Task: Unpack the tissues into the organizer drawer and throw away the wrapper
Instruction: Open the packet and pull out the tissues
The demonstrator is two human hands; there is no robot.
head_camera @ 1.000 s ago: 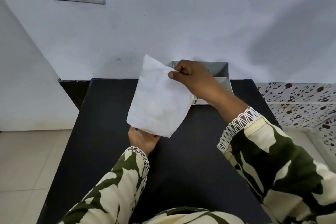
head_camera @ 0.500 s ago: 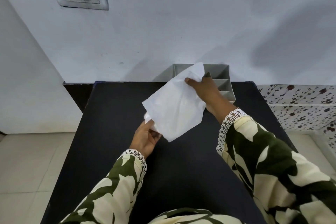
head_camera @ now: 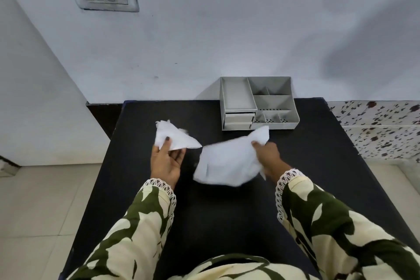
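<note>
Left grip (head_camera: 167,157) pinches tissues (head_camera: 175,137) — right grip (head_camera: 267,154) clutches wrapper (head_camera: 227,163).

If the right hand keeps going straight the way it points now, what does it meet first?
Probably the grey organizer. The right hand, gripping the white wrapper, points up-table toward its front edge; only bare black table lies between. Depth is unclear.

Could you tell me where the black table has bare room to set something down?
Bare black table lies between the sleeves, at the left edge beside the left hand, and right of the organizer. The crowded part is the middle, under both white pieces.
</note>
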